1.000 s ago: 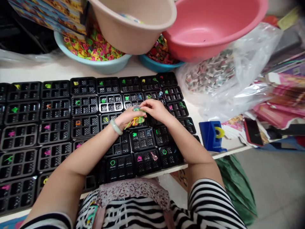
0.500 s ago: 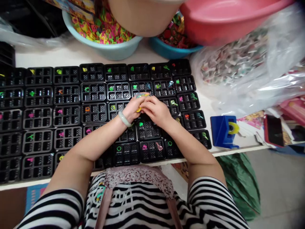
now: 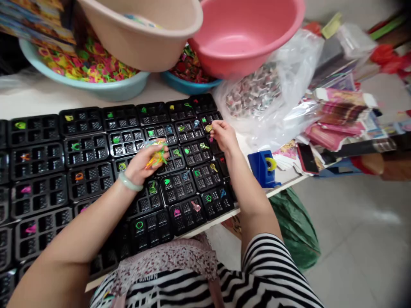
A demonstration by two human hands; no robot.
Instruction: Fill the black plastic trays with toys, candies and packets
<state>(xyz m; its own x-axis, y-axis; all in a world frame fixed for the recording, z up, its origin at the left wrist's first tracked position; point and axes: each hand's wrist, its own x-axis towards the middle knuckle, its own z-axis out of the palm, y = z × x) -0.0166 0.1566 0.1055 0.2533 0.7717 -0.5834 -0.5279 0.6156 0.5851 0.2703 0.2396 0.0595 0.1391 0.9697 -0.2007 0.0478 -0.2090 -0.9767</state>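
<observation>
My left hand, with a pale bangle on its wrist, is curled around a bunch of small plastic toy pieces in yellow, green and orange. It hovers over the middle of the black compartment trays. Farther right, my right hand pinches a small yellow toy piece above the second tray from the back in the right-hand column. Many trays have one small coloured toy in a back compartment. Several toward the right also hold a spoon-shaped translucent piece, such as a pink one.
Behind the trays stand a light-blue basin of colourful plastic pieces, a beige tub, a blue basin and a pink basin. To the right are a clear plastic bag, a blue tape dispenser and a phone.
My hands have come apart. The right one has moved right and back with the yellow piece, while the left shows its bunch of pieces. The view has turned to the right.
</observation>
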